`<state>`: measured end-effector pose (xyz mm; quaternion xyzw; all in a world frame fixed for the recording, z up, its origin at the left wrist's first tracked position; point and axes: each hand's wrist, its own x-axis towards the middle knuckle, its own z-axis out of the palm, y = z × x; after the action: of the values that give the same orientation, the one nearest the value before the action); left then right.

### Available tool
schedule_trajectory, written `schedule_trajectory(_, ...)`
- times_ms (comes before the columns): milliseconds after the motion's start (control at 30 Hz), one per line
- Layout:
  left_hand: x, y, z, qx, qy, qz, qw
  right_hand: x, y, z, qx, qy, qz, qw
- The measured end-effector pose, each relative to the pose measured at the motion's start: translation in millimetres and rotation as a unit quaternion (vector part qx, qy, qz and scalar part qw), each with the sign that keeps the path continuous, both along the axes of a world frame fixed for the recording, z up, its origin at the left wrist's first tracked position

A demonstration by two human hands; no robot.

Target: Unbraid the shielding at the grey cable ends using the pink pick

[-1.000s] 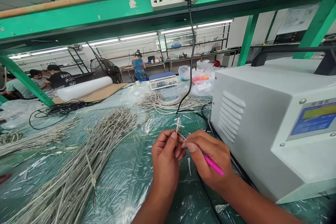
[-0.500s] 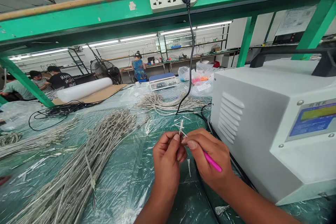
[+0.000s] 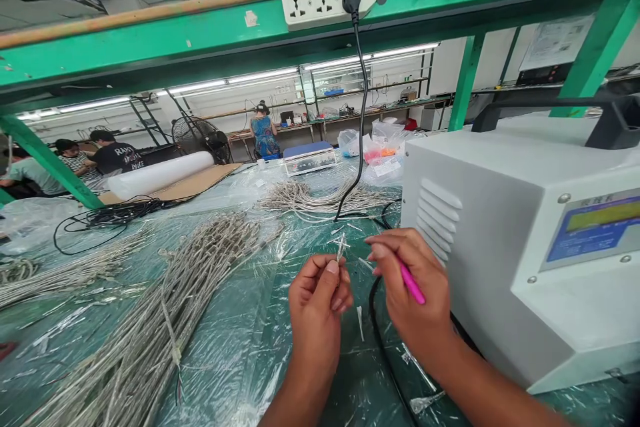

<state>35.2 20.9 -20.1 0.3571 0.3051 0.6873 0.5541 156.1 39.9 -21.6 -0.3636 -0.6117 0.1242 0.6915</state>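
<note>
My left hand (image 3: 317, 307) pinches the frayed end of a thin braided wire (image 3: 341, 247) upright between thumb and fingers. My right hand (image 3: 417, 287) grips a pink-handled pick (image 3: 411, 283), and its thin metal tip (image 3: 367, 264) points toward the wire end, a short gap apart. Large bundles of silver braided cable (image 3: 170, 300) lie to the left of my hands, and a smaller bundle (image 3: 320, 199) lies farther ahead. Black cable (image 3: 375, 320) runs on the table beneath my right hand.
A white bench machine (image 3: 480, 247) with a blue display stands close on the right. Clear plastic sheeting (image 3: 240, 353) covers the green table. A digital scale (image 3: 310, 160), plastic bags, a foam roll and a power strip (image 3: 327, 1) sit beyond; co-workers sit farther back.
My right hand has lifted up and to the right, drawing the pick's tip away from the wire end. My left hand stays nearly still, and the view has tilted slightly.
</note>
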Motion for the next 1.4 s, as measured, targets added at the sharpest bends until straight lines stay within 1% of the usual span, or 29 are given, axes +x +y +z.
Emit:
schedule_trajectory(167,0,0,2.0,0.002,-0.018,-0.026,1.000,-10,-3,-3.7,-0.068,-0.014,0.101,0.992)
schedule_trajectory(267,1,0,0.8,0.016,-0.020,-0.031,0.999,-11,-5,-3.5,-0.088,0.005,0.134,0.987)
schedule_trajectory(333,1,0,-0.2,0.025,-0.011,-0.031,0.999,-9,-7,-3.5,-0.080,0.028,0.129,0.988)
schedule_trajectory(367,1,1,-0.7,0.030,-0.004,-0.029,0.999,-8,-9,-3.6,-0.062,0.037,0.124,0.990)
schedule_trajectory(433,1,1,-1.8,0.040,0.014,-0.019,0.999,-6,-12,-3.9,-0.003,0.046,0.122,0.991)
schedule_trajectory(500,1,2,-2.7,0.050,0.027,-0.007,0.998,-3,-15,-4.0,0.053,0.033,0.128,0.990)
schedule_trajectory(567,1,2,-3.5,0.055,0.034,0.001,0.998,-3,-17,-3.8,0.078,0.014,0.128,0.989)
schedule_trajectory(900,6,0,-1.0,0.059,0.043,0.005,0.997,-3,-16,-2.6,0.069,-0.018,0.128,0.989)
schedule_trajectory(1167,5,-2,-0.7,0.056,0.040,0.004,0.998,-3,-17,-0.3,0.063,-0.018,0.128,0.990)
schedule_trajectory(1400,6,-1,0.1,0.055,0.046,0.010,0.997,-3,-16,-2.6,0.059,-0.010,0.128,0.990)
